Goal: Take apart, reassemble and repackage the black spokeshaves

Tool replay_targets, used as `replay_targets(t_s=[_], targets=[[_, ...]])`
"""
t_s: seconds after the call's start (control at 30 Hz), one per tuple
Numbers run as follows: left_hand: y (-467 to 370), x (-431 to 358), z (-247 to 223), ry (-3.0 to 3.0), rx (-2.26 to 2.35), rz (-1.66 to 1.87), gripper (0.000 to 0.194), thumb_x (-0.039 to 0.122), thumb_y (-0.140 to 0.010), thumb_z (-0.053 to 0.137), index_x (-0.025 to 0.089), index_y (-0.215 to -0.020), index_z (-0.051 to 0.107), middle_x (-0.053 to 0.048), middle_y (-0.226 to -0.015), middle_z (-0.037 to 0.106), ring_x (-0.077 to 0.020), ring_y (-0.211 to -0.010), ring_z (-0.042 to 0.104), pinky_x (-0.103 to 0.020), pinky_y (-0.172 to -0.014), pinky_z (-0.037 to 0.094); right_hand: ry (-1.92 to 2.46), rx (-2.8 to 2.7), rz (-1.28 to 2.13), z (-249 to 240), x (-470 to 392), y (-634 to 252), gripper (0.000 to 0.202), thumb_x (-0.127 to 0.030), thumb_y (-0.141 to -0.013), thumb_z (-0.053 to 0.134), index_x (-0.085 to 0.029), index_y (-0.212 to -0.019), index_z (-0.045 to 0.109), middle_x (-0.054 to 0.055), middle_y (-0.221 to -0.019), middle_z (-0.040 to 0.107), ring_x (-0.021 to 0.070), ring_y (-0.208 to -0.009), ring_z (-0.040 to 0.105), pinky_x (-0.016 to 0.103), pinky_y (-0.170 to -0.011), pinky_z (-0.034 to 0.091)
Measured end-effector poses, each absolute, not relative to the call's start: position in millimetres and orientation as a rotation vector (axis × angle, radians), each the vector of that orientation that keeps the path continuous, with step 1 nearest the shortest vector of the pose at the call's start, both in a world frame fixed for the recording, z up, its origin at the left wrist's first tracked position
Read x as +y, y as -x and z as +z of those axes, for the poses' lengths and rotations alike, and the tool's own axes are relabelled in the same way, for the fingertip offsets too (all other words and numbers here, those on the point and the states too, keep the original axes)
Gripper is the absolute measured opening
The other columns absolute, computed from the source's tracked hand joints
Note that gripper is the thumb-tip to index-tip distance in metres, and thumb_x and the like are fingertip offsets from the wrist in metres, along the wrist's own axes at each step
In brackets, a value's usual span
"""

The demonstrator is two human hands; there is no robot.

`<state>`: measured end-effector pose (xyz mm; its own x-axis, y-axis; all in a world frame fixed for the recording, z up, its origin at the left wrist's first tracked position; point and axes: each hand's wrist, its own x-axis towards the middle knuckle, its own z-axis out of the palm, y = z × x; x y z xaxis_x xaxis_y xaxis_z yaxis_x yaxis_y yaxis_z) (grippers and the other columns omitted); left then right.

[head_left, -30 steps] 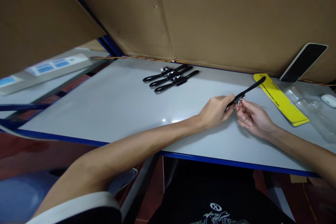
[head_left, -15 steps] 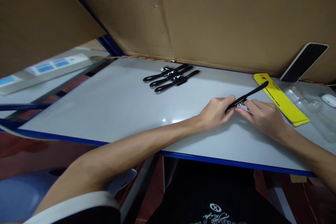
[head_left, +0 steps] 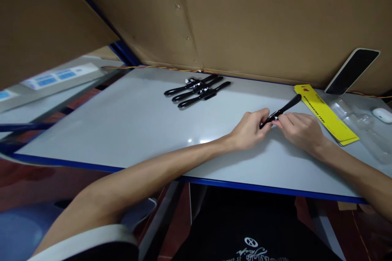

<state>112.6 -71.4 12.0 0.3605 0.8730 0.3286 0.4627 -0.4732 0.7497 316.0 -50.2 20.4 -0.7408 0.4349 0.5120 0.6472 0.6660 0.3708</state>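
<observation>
My left hand (head_left: 251, 130) is wrapped round one handle of a black spokeshave (head_left: 289, 104), held above the table at a slant. The other handle points up and away to the right. Pinched at its middle, my right hand (head_left: 300, 132) has its thumb and fingertips on the small silver adjusting nuts (head_left: 276, 118), which are partly hidden by the fingers. Several more black spokeshaves (head_left: 191, 100) with silver nuts lie side by side at the back of the table, left of my hands.
The pale table (head_left: 122, 130) has a blue edge. To the right lie yellow printed cards (head_left: 329, 116), clear plastic blister shells (head_left: 367, 126) and a white rounded case (head_left: 382, 115). A phone (head_left: 352, 71) leans on the cardboard wall (head_left: 260, 20). Thin wires (head_left: 165, 67) run along the back.
The spokeshave has turned slightly in my hands, its free end moving left. My right fingers have closed in further over the nuts. The whole view has shifted slightly.
</observation>
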Motion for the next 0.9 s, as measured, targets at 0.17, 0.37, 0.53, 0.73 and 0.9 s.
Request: replay_targets(t_s=[0.17,0.37,0.53,0.73,0.9], targets=[[-115.7,-70.7,10.4,-2.022,1.204,0.978,0.028,0.025,-0.090,0.051,0.023,-0.070,0.031,0.007,-0.058,0.034,-0.0108,-0.056,0.032,-0.028,-0.056,0.028,1.015,-2.429,-0.410,11.3,-49.2,-306.2,0.054,-0.043,-0.109,0.032,-0.020,-0.065,0.055,0.003,-0.053,0.054,0.0138,-0.046,0.041,0.033,-0.052,0.023],[-116.5,-67.5,2.2,-2.134,1.186,1.052,0.024,0.026,-0.094,0.050,0.023,-0.075,0.035,0.006,-0.060,0.040,-0.0101,-0.053,0.037,-0.027,-0.055,0.032,1.231,-1.952,0.870,21.1,-61.6,-296.9,0.045,-0.056,-0.096,0.050,-0.023,-0.067,0.051,-0.003,-0.050,0.043,0.0118,-0.045,0.035,0.030,-0.049,0.025],[-113.7,-63.0,-2.2,-2.384,1.098,1.034,0.009,0.022,-0.097,0.044,0.022,-0.088,0.045,0.001,-0.070,0.057,-0.0116,-0.057,0.047,-0.027,-0.056,0.039,1.162,-1.315,1.791,35.2,-65.9,-300.3,0.040,-0.050,-0.073,0.082,-0.022,-0.071,0.054,-0.012,-0.045,0.029,0.0048,-0.040,0.014,0.025,-0.041,0.013],[-111.4,-67.2,-2.2,-2.564,1.165,0.978,0.014,0.023,-0.100,0.037,0.022,-0.094,0.050,-0.004,-0.082,0.063,-0.0127,-0.061,0.053,-0.027,-0.056,0.041,1.136,-1.263,1.840,41.3,-67.9,-299.0,0.043,-0.043,-0.058,0.093,-0.020,-0.069,0.059,-0.013,-0.047,0.029,0.0026,-0.042,0.012,0.023,-0.040,0.012],[-111.8,-70.3,0.0,-2.572,1.256,0.842,0.012,0.020,-0.097,0.039,0.022,-0.096,0.051,-0.003,-0.081,0.062,-0.0133,-0.059,0.050,-0.028,-0.054,0.037,1.234,-1.743,1.249,34.3,-66.4,-303.0,0.040,-0.051,-0.074,0.079,-0.021,-0.062,0.055,-0.008,-0.048,0.038,0.0069,-0.042,0.028,0.027,-0.044,0.022]])
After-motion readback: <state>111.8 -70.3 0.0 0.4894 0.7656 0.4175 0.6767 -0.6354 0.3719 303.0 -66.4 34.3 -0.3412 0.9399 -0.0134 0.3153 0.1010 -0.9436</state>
